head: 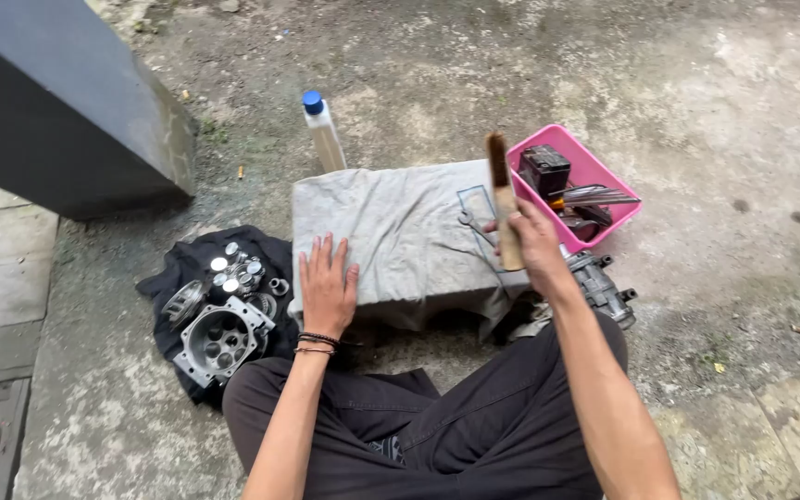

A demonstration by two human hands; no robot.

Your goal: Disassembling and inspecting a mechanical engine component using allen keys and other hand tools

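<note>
In the head view, a person is sitting cross-legged on rough, stained concrete floor (715, 93), facing a low surface (400, 231) draped in a wrinkled grey cloth. The right hand (537, 243) is holding a paintbrush (503, 199) upright, its fingers wrapped and pressed together around the pale wooden handle, the dark worn bristles pointing up and away from the body. The brush's long axis is running almost vertically in the picture, and it is hanging over the right edge of the cloth, just beside a pink plastic basket (604, 167). The left hand (328, 287) is resting flat on the near left part of the cloth, fingers spread and holding nothing; dark cord bracelets are circling its wrist.

The right hand is the nearer one to the basket, which is carrying a black boxy part and some metal pieces. Below that hand a grey cast-metal engine part (604, 292) is lying on the ground. To the left, a black rag (178, 268) is bearing a machined aluminium cylinder head (219, 338) and small shiny round parts. A pale bottle (323, 130) with a blue cap is standing behind the surface.
</note>
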